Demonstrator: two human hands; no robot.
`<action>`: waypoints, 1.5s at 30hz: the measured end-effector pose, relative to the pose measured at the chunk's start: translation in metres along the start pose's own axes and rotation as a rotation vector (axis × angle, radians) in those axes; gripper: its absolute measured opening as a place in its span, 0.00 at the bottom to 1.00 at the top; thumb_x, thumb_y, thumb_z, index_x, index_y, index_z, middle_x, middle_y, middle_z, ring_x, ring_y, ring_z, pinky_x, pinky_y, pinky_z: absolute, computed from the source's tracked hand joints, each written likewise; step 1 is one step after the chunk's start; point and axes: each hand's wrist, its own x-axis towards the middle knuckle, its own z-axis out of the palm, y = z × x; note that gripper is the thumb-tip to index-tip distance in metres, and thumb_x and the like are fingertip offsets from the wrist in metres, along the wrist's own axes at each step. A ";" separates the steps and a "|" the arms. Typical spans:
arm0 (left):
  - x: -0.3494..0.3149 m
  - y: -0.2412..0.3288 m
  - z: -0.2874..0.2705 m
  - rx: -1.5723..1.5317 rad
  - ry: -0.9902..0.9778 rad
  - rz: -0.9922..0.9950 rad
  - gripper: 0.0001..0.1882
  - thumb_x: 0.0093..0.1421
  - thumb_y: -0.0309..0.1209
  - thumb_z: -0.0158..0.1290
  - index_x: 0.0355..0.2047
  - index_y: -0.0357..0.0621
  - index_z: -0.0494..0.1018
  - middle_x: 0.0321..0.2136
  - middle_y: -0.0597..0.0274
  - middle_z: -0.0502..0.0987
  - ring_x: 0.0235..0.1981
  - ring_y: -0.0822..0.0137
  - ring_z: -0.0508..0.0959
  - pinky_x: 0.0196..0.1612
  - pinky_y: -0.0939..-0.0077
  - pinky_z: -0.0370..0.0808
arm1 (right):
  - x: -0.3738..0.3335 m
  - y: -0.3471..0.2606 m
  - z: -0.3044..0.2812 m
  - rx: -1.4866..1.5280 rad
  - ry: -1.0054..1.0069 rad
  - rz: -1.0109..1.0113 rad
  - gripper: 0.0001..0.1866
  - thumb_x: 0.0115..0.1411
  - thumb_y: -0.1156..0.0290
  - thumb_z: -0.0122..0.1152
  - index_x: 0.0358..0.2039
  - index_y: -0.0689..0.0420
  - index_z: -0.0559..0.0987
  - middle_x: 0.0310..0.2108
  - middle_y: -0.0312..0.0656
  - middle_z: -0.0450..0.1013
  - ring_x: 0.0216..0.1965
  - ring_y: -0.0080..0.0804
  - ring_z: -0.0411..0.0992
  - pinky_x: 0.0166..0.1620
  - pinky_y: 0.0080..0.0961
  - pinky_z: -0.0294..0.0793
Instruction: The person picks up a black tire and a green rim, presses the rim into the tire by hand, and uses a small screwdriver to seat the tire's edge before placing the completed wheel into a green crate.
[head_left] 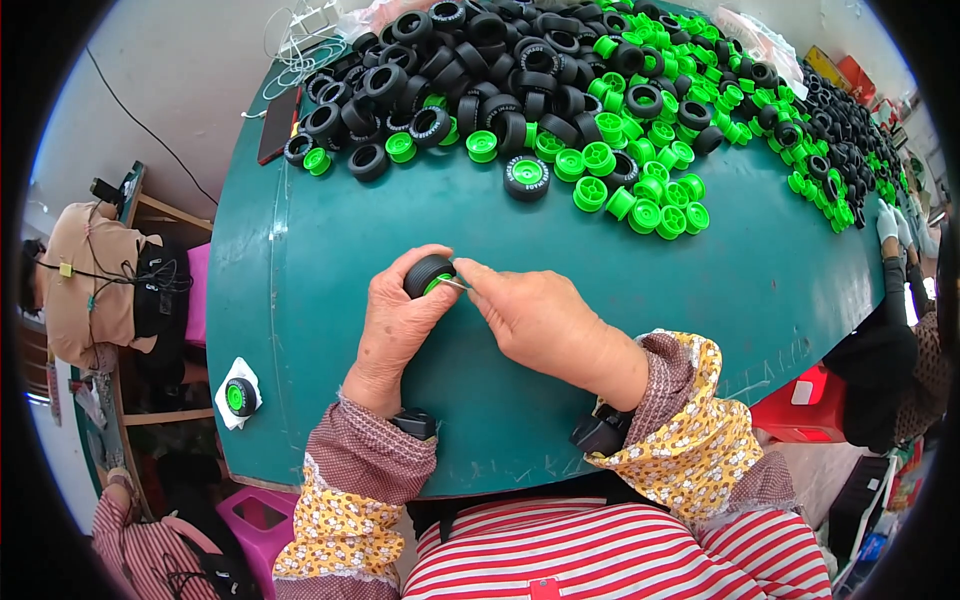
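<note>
My left hand is closed around a small toy wheel, a ribbed black tyre with part of a bright green rim showing on its lower right side. From the right, my right hand is closed on a thin metal tool. The tool's tip reaches the edge between tyre and rim; its handle is hidden in my fingers. Beyond my hands, a black tyre with a green rim in it lies on the green table.
Loose black tyres and green rims heap along the far side. A dark phone lies far left. Near left, another wheel rests on white paper. A co-worker's gloved hands are at the right; others sit left.
</note>
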 end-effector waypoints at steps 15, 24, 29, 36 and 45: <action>-0.005 0.002 0.008 0.499 0.055 0.215 0.11 0.44 0.25 0.56 0.30 0.38 0.71 0.20 0.53 0.73 0.19 0.64 0.74 0.24 0.76 0.71 | -0.011 -0.022 -0.014 -0.466 -0.090 -0.124 0.23 0.45 0.77 0.53 0.44 0.68 0.67 0.23 0.47 0.70 0.23 0.40 0.73 0.25 0.30 0.74; -0.004 0.011 0.006 0.476 0.018 0.107 0.12 0.43 0.26 0.56 0.31 0.39 0.71 0.23 0.52 0.74 0.22 0.58 0.76 0.26 0.73 0.72 | -0.005 -0.003 0.007 -0.214 0.046 -0.049 0.12 0.49 0.75 0.52 0.35 0.62 0.66 0.21 0.48 0.70 0.23 0.43 0.72 0.24 0.35 0.72; -0.001 -0.001 -0.002 0.392 -0.013 0.269 0.14 0.44 0.24 0.56 0.34 0.38 0.71 0.20 0.61 0.71 0.21 0.74 0.71 0.26 0.81 0.69 | 0.002 0.010 0.010 0.145 0.058 0.019 0.11 0.54 0.73 0.50 0.37 0.61 0.65 0.18 0.50 0.69 0.24 0.45 0.72 0.26 0.37 0.72; -0.005 0.004 0.005 0.431 0.078 0.363 0.15 0.44 0.24 0.55 0.35 0.38 0.70 0.25 0.54 0.74 0.25 0.58 0.76 0.30 0.74 0.73 | -0.003 0.004 0.010 -0.335 0.089 -0.066 0.27 0.45 0.77 0.53 0.49 0.62 0.63 0.23 0.48 0.71 0.24 0.43 0.73 0.26 0.35 0.72; -0.006 0.015 0.008 0.269 0.060 0.284 0.13 0.46 0.23 0.53 0.35 0.39 0.68 0.21 0.58 0.72 0.21 0.70 0.73 0.26 0.78 0.71 | 0.000 0.004 0.014 0.142 0.216 0.010 0.19 0.54 0.74 0.49 0.48 0.58 0.66 0.23 0.51 0.72 0.23 0.47 0.71 0.25 0.37 0.70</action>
